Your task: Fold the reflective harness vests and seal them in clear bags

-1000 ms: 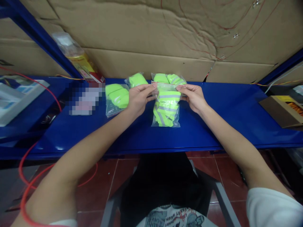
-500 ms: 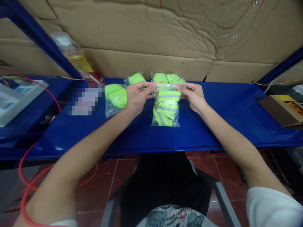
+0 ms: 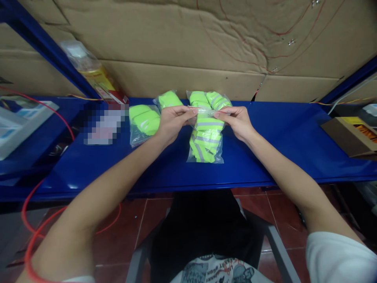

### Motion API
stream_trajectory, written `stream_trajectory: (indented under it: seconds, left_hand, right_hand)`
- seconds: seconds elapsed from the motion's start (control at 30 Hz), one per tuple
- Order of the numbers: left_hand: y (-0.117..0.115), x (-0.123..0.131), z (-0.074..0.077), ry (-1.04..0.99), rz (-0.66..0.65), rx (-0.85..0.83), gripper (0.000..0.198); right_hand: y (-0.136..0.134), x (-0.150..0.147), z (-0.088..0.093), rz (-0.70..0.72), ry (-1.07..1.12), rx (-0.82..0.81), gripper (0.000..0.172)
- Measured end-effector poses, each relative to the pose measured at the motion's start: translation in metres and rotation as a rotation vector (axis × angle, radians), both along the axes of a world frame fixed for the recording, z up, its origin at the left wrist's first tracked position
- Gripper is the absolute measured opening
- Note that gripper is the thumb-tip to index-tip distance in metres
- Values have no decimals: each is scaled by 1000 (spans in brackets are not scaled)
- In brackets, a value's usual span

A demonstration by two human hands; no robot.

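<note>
Our left hand (image 3: 174, 121) and right hand (image 3: 239, 121) (each nearly closed) pinch the zip-lock bag (image 3: 207, 136) by its mouth; we should keep it taut.

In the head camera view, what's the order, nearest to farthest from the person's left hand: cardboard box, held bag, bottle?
1. Held bag: touching the left hand, on its right side.
2. Bottle: back, off left.
3. Cardboard box: far right.
</note>
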State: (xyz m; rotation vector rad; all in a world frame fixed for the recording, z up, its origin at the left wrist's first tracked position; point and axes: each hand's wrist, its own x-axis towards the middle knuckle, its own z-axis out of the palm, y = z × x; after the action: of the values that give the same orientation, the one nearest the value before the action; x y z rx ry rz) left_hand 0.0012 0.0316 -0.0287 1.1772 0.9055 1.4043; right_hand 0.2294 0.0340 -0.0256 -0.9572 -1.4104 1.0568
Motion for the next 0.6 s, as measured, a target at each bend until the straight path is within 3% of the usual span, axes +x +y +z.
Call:
stream_trajectory:
  seconds: [0.3,0.6]
  left_hand:
    - [-6,1,3,23,9,109,35]
    - [-3,-4,-4,121,-159,-2,38]
  right_hand:
    - [-2,-2,1,51,11,-51,32]
    - [-3,0,-1,49,-139,149,27]
